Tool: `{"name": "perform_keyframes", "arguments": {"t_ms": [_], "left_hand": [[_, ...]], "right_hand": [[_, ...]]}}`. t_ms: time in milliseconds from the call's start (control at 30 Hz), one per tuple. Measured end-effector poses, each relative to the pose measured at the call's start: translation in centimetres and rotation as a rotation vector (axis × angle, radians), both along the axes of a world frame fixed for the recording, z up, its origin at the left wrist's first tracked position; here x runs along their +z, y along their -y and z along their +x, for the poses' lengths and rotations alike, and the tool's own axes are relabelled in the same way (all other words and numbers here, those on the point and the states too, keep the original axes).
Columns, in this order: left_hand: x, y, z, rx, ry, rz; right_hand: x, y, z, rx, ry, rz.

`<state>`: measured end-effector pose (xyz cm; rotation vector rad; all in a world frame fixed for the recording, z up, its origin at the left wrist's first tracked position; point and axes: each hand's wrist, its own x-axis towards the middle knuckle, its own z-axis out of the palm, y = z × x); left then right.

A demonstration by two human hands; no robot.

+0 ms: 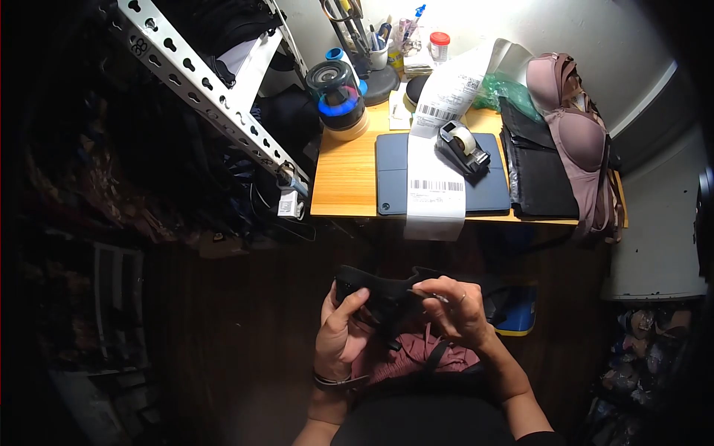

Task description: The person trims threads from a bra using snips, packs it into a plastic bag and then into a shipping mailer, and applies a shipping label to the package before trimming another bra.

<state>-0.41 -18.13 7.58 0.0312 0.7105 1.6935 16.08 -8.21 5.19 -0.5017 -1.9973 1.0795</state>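
Note:
A black garment (383,293) is held up between my two hands, just above my lap and in front of the desk. My left hand (343,331) is closed on its left side, with the thumb lying on top of the fabric. At the other side my right hand (457,308) pinches the edge between thumb and fingers. The garment looks like a bra or a similar piece of underwear, but its dark folds hide the exact kind. Below it are reddish shorts (416,355) with a drawstring.
On the wooden desk (338,186) lie a blue-grey tablet case (390,175), printed labels (437,165), a tape dispenser (465,149), black bags (539,178) and a mauve bra (580,141). A round speaker (336,93) stands at left, beside a metal shelf post (208,97).

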Motion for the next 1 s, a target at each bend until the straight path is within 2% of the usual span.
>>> {"name": "perform_keyframes", "arguments": {"t_ms": [133, 233, 267, 333, 467, 567, 600, 667, 700, 733, 800, 933, 1000], "left_hand": [[1.5, -0.4, 1.0, 0.066, -0.176, -0.084], [1.0, -0.3, 1.8, 0.161, -0.297, -0.033], [0.8, -0.2, 1.9, 0.163, -0.298, -0.031], [0.7, 0.0, 2.1, 0.185, -0.554, -0.048], [2.3, -0.5, 3.2, 0.162, -0.786, -0.103], [1.3, -0.3, 2.9, 0.177, -0.802, -0.100], [1.2, -0.3, 2.9, 0.179, -0.778, -0.083], [1.3, -0.4, 2.8, 0.170, -0.767, -0.092], [1.3, -0.5, 2.7, 0.162, -0.758, -0.102], [1.3, -0.5, 2.7, 0.162, -0.758, -0.101], [1.4, -0.5, 2.7, 0.272, -0.588, -0.180], [1.0, -0.2, 1.5, 0.174, -0.380, -0.090], [0.7, 0.0, 1.4, 0.153, -0.294, -0.051]], "right_hand": [[1.6, 0.5, -1.1, -0.137, -0.119, -0.062], [1.6, 0.3, -2.0, -0.179, -0.031, 0.256], [1.5, 0.3, -2.0, -0.178, -0.033, 0.257], [1.4, 0.2, -1.8, -0.166, 0.022, 0.307], [1.9, 0.4, -1.9, -0.145, 0.025, 0.345], [2.2, 0.8, -1.7, -0.053, -0.071, -0.067], [2.4, 0.9, -1.4, -0.053, -0.070, -0.067], [2.8, 1.1, -0.9, 0.097, -0.066, -0.658], [3.1, 1.2, -0.8, 0.153, -0.143, -0.807], [3.4, 0.9, -0.5, 0.153, -0.142, -0.807], [4.2, 0.0, 0.5, 0.351, -0.274, -1.155], [4.2, -0.8, 1.9, 0.499, -0.544, -1.313], [4.7, -0.7, 2.0, 0.440, -0.544, -1.291]]}}
